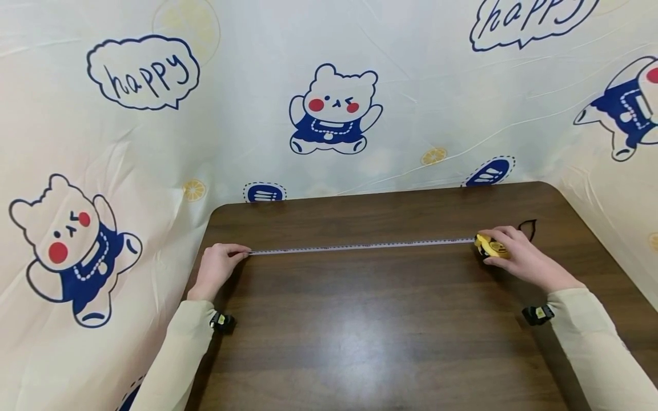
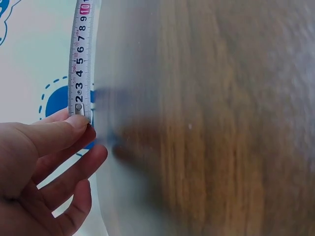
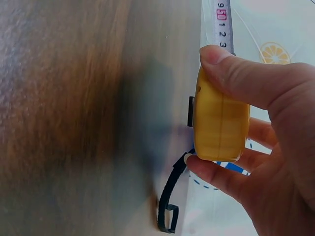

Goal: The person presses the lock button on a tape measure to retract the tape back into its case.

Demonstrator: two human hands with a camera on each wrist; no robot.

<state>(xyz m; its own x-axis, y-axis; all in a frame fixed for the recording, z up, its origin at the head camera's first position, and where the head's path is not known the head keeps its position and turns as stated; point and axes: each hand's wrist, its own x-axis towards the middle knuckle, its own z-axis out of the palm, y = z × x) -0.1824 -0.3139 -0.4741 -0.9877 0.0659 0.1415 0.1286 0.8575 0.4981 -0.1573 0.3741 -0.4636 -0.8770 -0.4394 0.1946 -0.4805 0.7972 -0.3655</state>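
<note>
A yellow tape measure (image 1: 492,247) is held in my right hand (image 1: 529,261) toward the right of the table. Its pale blade (image 1: 362,247) stretches straight across to the left, where my left hand (image 1: 213,269) pinches the end. In the left wrist view, thumb and finger grip the blade (image 2: 80,59) just below the 2 mark, covering the tip. In the right wrist view, my thumb lies on top of the yellow case (image 3: 221,123) at the blade's mouth, with fingers beneath. Figures just past a red 50 show there. A black strap (image 3: 171,189) hangs from the case.
The brown wooden table (image 1: 354,331) has rounded far corners. A pale cloth (image 1: 247,125) printed with bears and lettering hangs behind it and along both sides. Small black cameras sit on the left wrist (image 1: 223,323) and the right wrist (image 1: 538,314).
</note>
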